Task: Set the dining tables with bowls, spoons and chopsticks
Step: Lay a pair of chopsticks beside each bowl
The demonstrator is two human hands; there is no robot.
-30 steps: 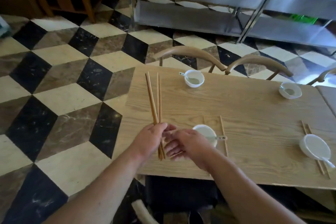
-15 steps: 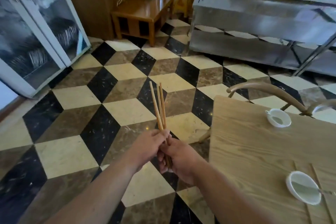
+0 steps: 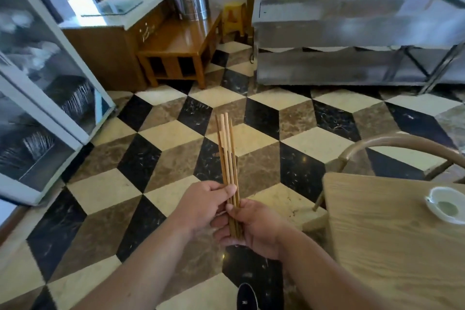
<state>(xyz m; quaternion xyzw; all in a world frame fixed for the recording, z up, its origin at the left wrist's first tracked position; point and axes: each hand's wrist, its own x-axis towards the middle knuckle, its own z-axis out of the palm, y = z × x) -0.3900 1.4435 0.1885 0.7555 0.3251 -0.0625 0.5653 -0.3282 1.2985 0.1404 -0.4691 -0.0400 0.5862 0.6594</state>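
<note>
A bundle of several wooden chopsticks (image 3: 227,153) points up and away over the tiled floor, in front of me. My left hand (image 3: 201,205) grips the bundle near its lower third, thumb across the front. My right hand (image 3: 251,228) holds the bottom ends from below, fingers curled round them. At the right stands the wooden dining table (image 3: 392,246). A small white bowl (image 3: 446,205) with a spoon in it sits near the table's far right edge.
A curved-back wooden chair (image 3: 397,143) stands at the table's far side. A glass-door cabinet (image 3: 42,98) is at the left, a low wooden stand (image 3: 181,53) with a steel pot (image 3: 190,0) behind, and a steel counter (image 3: 357,40) at the back right. My shoe (image 3: 247,296) shows below.
The view has swung left, away from the table and onto the open floor. Both hands keep hold of the chopstick bundle, which now stands more upright and gathered.
</note>
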